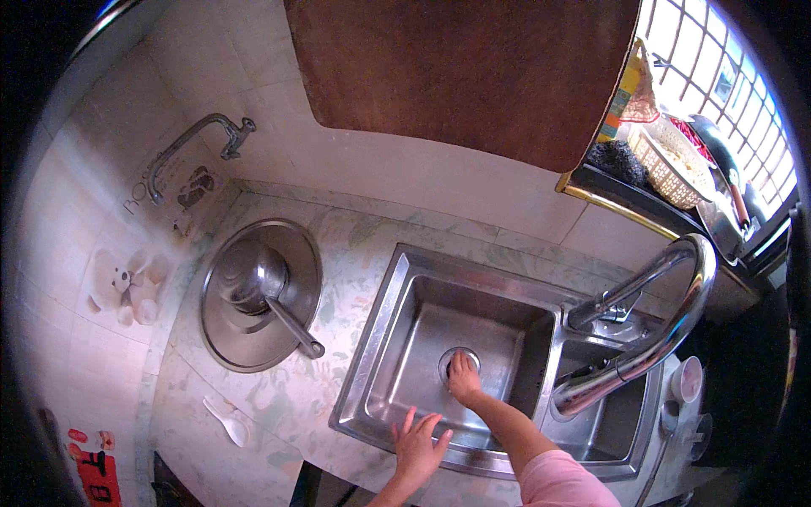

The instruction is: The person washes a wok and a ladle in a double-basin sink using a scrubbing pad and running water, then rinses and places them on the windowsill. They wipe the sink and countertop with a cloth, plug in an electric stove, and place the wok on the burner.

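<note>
In the larger basin of a stainless steel double sink (481,317), my right hand (464,378) reaches down onto the drain (451,359); whether its fingers grip a part there is hidden. My left hand (421,445) hovers by the sink's near rim, fingers spread, holding nothing. A curved chrome faucet (687,317) arches over the smaller basin at the right.
Left of the sink, a metal ladle (298,326) or small pan lies on a round metal lid (218,339). A white spoon (228,423) rests on the counter. Cups (686,380) stand right of the sink. A wall tap (190,133) and a basket (681,177) are farther back.
</note>
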The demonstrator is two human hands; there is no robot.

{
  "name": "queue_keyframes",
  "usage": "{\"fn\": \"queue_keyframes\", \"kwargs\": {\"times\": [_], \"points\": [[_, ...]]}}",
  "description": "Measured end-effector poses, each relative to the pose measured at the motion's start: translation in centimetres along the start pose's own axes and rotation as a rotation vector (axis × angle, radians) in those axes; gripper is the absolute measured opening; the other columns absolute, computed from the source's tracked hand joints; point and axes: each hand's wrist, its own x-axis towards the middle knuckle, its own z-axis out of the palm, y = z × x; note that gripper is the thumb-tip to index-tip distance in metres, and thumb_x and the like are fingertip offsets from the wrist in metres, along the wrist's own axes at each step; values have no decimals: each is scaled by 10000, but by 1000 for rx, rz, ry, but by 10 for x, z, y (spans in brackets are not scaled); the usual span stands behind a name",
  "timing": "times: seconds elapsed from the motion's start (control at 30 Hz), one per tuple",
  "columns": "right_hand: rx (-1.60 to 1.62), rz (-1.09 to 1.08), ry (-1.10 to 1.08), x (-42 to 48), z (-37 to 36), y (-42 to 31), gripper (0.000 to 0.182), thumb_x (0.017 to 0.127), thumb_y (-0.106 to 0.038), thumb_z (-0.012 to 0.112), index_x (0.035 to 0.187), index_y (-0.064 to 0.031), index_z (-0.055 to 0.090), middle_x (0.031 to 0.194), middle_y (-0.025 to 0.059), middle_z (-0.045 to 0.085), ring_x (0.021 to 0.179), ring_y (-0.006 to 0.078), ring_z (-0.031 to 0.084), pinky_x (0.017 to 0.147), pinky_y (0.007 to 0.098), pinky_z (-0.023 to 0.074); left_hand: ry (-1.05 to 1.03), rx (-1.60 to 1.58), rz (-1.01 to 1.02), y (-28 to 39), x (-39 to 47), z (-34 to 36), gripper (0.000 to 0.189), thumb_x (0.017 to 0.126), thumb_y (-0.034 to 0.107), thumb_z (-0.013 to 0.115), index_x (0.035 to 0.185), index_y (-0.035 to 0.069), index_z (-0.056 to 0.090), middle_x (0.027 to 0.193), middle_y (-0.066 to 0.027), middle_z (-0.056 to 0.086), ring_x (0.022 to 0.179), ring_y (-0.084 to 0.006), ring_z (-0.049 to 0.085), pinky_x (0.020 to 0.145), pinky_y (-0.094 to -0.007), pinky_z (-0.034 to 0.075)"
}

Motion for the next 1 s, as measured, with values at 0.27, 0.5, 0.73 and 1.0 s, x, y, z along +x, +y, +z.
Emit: {"fn": "queue_keyframes", "kwargs": {"times": [0.27,0.5,0.73,1.0], "points": [[-254,-762,179,-35,6,4,675,814,-280,418,1396,-75,143,1452,87,161,1332,216,168,1074,409,132,31,-34,63,11,-1,-1,378,796,347,588,1091,112,562,1170,-32,544,1253,-280,311,983,-587,167],[-819,-575,143,-34,6,18,677,803,-337,431,1400,-132,186,1473,44,72,1357,217,31,1071,457,65,40,22,25,-3,-11,-2,385,795,345,588,1101,112,558,1171,-36,542,1249,-285,316,981,-567,177],[-628,-434,192,-21,-9,9,597,814,-304,422,1364,-112,290,1458,74,117,1346,242,70,1059,488,120,26,21,43,0,-10,-1,384,795,351,588,1101,121,556,1165,-39,545,1236,-296,331,981,-570,174],[-681,-322,28,-30,-15,-15,489,841,-294,421,1285,-89,438,1466,122,45,1346,296,22,1045,537,76,74,5,64,-1,-7,-2,390,790,352,595,1095,113,557,1137,-41,560,1212,-300,354,964,-552,202]]}}
